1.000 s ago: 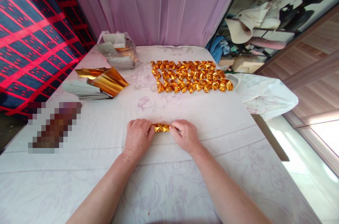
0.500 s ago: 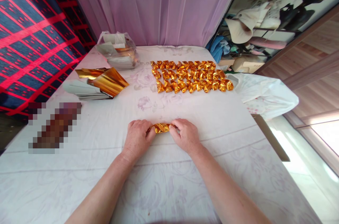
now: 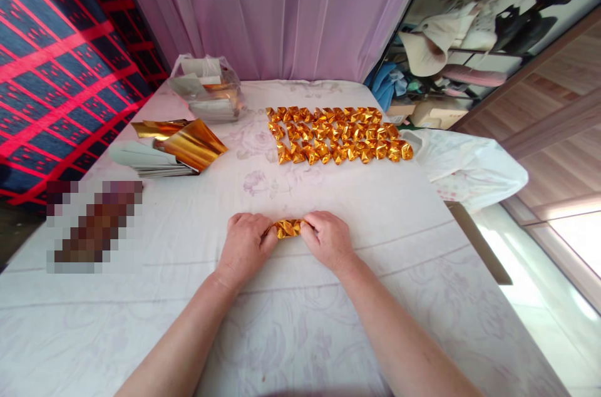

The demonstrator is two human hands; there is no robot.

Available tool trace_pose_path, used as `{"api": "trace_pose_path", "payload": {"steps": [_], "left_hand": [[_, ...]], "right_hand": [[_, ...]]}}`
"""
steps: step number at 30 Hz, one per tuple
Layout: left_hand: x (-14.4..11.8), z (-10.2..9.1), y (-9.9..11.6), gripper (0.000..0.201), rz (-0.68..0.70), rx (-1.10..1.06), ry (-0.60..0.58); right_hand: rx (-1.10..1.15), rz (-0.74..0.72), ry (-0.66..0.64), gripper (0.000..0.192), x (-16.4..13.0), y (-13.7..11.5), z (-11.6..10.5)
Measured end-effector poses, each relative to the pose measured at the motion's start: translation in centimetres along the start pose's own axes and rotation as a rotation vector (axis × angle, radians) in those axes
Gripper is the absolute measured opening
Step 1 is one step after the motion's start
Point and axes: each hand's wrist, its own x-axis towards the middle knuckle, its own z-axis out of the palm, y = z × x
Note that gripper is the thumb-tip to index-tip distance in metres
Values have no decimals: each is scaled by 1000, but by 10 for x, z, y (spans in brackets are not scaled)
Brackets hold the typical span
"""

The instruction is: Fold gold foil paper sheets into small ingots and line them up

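ahead of me rows of folded gold pieces [image 3: 339, 134], loose gold sheets [image 3: 190, 143] to my left, a plastic bag [image 3: 209, 89] behind them, purple curtain [image 3: 277, 9] beyond.

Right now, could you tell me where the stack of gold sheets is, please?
The gold sheets lie on the table's far left in the head view, in front of the plastic bag and left of the folded gold pieces.

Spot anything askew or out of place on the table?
Mostly tidy. The folded gold pieces lie in neat rows, though the left end is ragged. Top gold sheet on the stack curls up. Both hands, left hand and right hand, pinch one gold piece.
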Motion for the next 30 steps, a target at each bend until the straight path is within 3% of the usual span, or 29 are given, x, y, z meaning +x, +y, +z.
{"api": "trace_pose_path", "payload": {"steps": [6,16,22,30], "left_hand": [[-1,0,2,25,-18,37,27],[0,-2,3,28,6,-31,-1],[0,0,2,25,-11,-2,24],[-1,-2,4,26,-5,-17,25]], "right_hand": [[80,-29,-11,26,0,0,-1],[-2,11,3,23,0,-1,-2],[134,-5,-40,26,0,-3,-6],[-14,-6,28,24,-2,-3,-2]]}}
